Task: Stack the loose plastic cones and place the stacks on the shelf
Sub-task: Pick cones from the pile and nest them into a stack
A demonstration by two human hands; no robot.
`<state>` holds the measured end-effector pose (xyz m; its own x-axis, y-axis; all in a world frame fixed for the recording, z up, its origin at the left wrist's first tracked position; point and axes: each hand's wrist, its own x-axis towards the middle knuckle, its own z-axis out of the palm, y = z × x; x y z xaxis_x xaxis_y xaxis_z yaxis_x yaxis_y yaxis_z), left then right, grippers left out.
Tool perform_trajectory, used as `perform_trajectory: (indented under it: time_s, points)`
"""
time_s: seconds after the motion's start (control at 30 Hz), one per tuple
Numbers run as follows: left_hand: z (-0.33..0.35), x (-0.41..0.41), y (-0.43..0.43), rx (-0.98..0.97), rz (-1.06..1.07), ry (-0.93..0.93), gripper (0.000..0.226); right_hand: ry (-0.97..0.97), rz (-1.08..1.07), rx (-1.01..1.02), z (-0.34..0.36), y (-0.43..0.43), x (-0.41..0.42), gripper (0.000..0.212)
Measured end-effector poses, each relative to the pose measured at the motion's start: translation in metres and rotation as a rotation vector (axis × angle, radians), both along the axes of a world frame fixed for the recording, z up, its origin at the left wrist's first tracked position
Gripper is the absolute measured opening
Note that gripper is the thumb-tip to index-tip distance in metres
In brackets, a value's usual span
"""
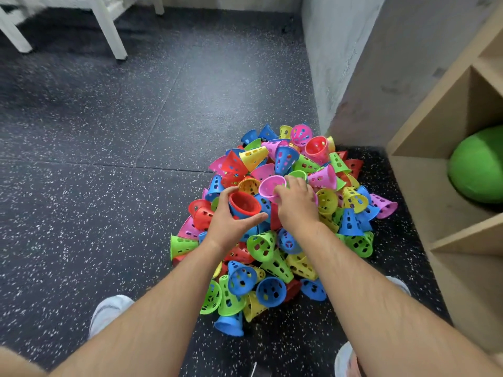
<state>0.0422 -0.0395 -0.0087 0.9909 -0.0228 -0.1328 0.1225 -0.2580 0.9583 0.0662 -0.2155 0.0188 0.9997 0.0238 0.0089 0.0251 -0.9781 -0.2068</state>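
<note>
A heap of loose perforated plastic cones (283,262) in red, blue, green, yellow and pink lies on the dark speckled floor. My left hand (231,221) grips a red cone (245,204) nested in a blue one, open end up, above the heap's left side. Just to its right, my right hand (296,202) pinches the rim of a pink cone (269,186) with its mouth turned towards me. The wooden shelf (435,148) stands at the right edge of the view.
A green ball (479,164) fills one shelf compartment. A grey wall corner (340,77) rises behind the heap. White furniture legs (109,25) stand at the far left. My white shoes (109,311) are on the floor on both sides of the heap.
</note>
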Motion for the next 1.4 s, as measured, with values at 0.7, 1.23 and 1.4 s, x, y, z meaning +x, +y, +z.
perform_trajectory:
  time_s: [0.7, 1.23, 1.4]
  points:
    - [0.016, -0.014, -0.015, 0.032, -0.066, -0.014, 0.065, -0.005, 0.106, 0.457, 0.027, -0.008, -0.069, 0.039]
    - [0.017, -0.016, -0.043, 0.040, -0.174, 0.031, 0.075, 0.055, -0.214, 0.215, -0.024, -0.060, -0.037, 0.013]
    - [0.019, -0.019, -0.039, 0.049, -0.155, 0.034, 0.071, -0.213, -0.253, 0.481, -0.011, -0.051, -0.050, 0.023]
